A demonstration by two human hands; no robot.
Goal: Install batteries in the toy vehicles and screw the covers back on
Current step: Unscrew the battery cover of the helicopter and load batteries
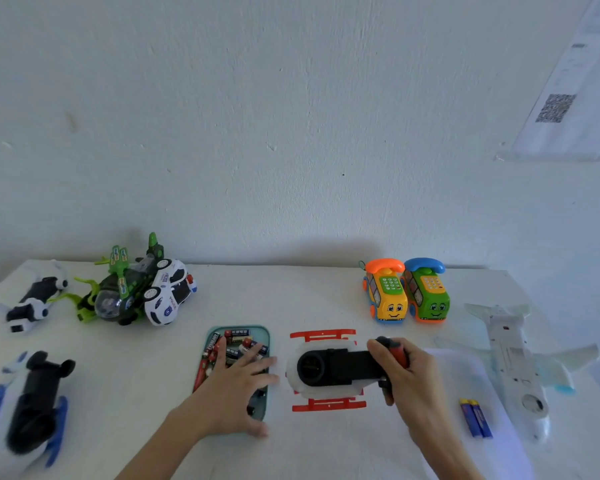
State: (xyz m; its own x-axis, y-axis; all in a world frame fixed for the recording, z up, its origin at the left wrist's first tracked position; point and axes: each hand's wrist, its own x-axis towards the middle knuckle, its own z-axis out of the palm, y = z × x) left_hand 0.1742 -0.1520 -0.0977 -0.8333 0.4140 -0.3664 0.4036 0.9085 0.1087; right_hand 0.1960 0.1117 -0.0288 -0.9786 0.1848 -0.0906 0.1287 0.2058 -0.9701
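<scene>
A: Where's the toy being worked on?

B: The helicopter (326, 370) lies belly-up in the middle of the table (291, 299), just in front of the person. White rounded plastic hull, flat black underside with a round socket, and two thin red skids, one on the far side, one on the near side.

A: And the hands?

B: The right hand (404, 370) is curled around a screwdriver (395, 351) with a chunky red-and-black handle, at the helicopter's right end. I can't see the tip. The left hand (238, 382) is spread flat, fingers straight, over the tray (262, 336) just left of the helicopter.

A: What's in the tray?

B: It's a shallow teal rectangle with rounded corners, holding a loose heap of batteries (238, 337), cylinders in red, black and blue wraps.

A: Anything else nearby?

B: Two blue batteries (476, 418) lie side by side to the right, touching. Past them a pale, smooth plastic plane (516, 358) lies belly-up. At the back right stand two bus-shaped phones, a yellow one (386, 294) and a green one (428, 292), side by side. At the back left a white police car (168, 292) leans against a green toy (118, 292). Far left lies a black-and-white toy (35, 299), and near left another upturned helicopter with blue skids (21, 407). The table is matte white.
</scene>
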